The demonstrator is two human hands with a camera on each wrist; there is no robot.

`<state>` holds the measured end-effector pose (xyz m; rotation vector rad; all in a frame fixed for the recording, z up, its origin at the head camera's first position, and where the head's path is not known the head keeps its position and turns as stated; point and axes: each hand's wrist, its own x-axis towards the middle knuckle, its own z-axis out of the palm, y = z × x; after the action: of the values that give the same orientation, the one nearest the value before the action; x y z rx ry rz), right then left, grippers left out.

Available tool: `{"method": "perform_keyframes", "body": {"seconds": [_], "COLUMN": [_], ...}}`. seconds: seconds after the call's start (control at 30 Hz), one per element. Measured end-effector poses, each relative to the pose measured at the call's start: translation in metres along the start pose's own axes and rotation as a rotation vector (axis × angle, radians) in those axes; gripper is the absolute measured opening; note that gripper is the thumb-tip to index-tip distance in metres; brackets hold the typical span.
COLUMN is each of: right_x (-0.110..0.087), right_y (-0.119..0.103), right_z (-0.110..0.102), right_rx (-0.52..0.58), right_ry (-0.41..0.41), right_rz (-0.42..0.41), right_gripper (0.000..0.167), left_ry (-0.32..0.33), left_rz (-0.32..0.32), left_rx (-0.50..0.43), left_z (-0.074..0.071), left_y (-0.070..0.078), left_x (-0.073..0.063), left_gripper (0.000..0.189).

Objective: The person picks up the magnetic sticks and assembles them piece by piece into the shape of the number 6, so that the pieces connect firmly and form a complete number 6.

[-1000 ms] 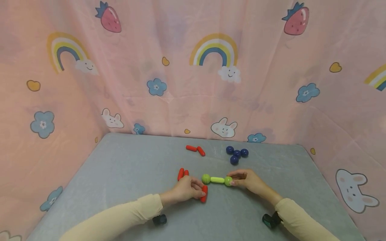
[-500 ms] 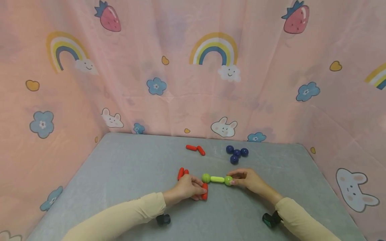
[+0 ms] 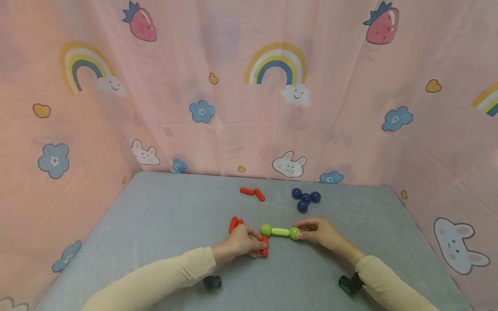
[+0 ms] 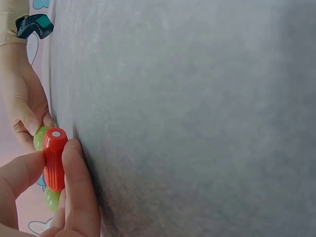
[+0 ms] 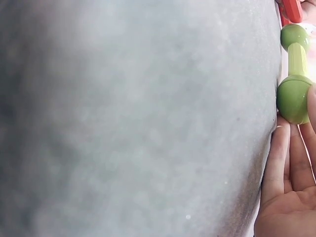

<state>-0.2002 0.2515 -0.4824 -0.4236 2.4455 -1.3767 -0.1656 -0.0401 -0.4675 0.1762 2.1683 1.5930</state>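
My left hand (image 3: 243, 242) pinches a red ribbed rod (image 4: 54, 160) between thumb and fingers; a pale disc shows on its end in the left wrist view. The rod's far end is right at the left green ball (image 3: 266, 230). A yellow-green rod (image 3: 280, 232) joins that ball to a right green ball (image 3: 295, 233), forming a dumbbell shape. My right hand (image 3: 320, 233) grips the right ball with thumb and fingers. Two more red rods (image 3: 233, 224) lie just beyond the left hand, one partly hidden by it.
Toward the back of the grey table (image 3: 175, 216) lie two red rods (image 3: 247, 191) set end to end at an angle. Several dark blue balls (image 3: 306, 198) sit clustered to their right. A pink patterned curtain (image 3: 233, 142) stands behind and at both sides.
My left hand has shifted slightly right and away from me, bringing the red rod up to the left green ball. The right hand and the dumbbell shape have stayed put.
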Motion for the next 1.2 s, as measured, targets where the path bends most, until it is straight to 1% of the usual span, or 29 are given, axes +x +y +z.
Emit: {"method": "perform_keyframes", "body": {"seconds": [0.23, 0.47, 0.67, 0.97, 1.2], "right_x": [-0.0007, -0.0013, -0.0014, -0.0019, -0.0011], "right_y": [-0.0012, -0.0019, -0.0017, -0.0025, -0.0024], "right_z": [0.0003, 0.0012, 0.0010, 0.0007, 0.0002], "right_rx": [-0.010, -0.003, -0.004, -0.003, 0.002], "right_ry": [0.002, 0.007, 0.010, 0.004, 0.000], "right_rz": [0.001, 0.005, 0.005, 0.006, 0.005], "right_gripper": [0.042, 0.042, 0.041, 0.041, 0.042], "left_ry": [0.002, 0.013, 0.023, 0.044, 0.036], "left_rz": [-0.016, 0.000, 0.006, -0.016, -0.027], "left_rx": [-0.008, 0.008, 0.033, 0.055, 0.041], "left_z": [-0.0007, -0.0003, 0.0018, 0.0039, 0.0034], "left_y": [0.0014, 0.0002, 0.0021, 0.0048, 0.0047], "left_x": [0.0008, 0.0024, 0.0013, 0.0009, 0.0023], "left_gripper": [0.019, 0.019, 0.020, 0.020, 0.020]}}
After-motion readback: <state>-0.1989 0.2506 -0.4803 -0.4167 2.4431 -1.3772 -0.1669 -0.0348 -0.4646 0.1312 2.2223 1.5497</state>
